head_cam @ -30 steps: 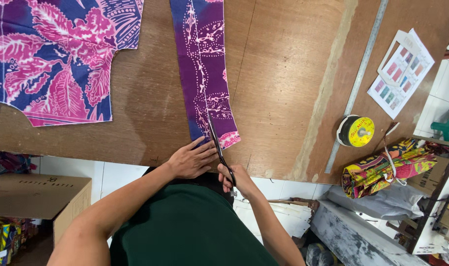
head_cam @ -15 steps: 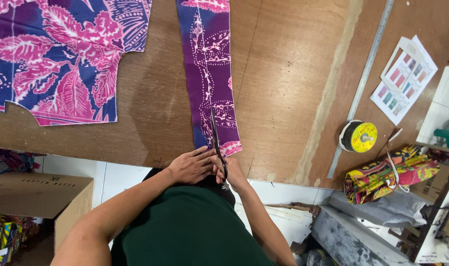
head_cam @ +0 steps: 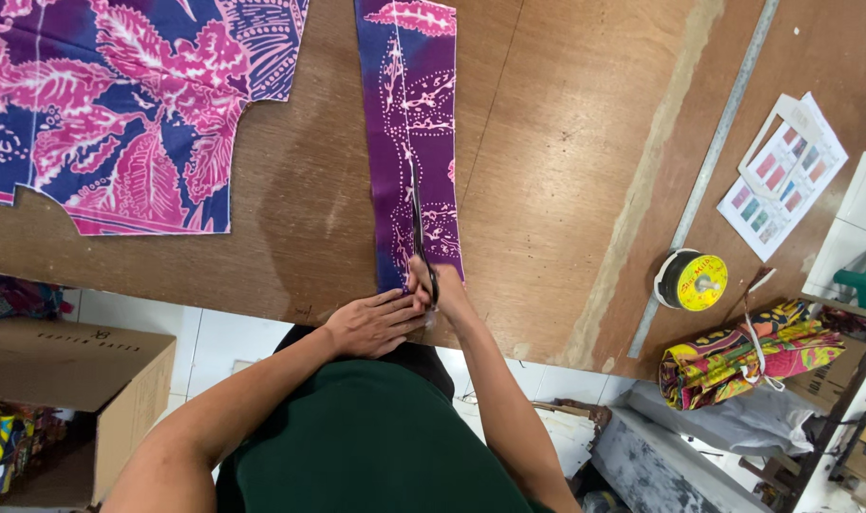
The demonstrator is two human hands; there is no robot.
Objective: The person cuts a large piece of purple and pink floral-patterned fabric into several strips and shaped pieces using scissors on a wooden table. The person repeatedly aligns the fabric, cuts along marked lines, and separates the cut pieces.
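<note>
Right hand fingers grip scissors, advanced further up the purple fabric strip; left hand still flat.

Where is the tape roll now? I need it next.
In the head view, the yellow-and-black tape roll sits on the wooden table, right of the purple fabric strip, beside the metal ruler and the folded colourful cloth.

The fabric strip is purple with pink and white dotted patterns; the big cloth shows pink leaves on blue.
</note>
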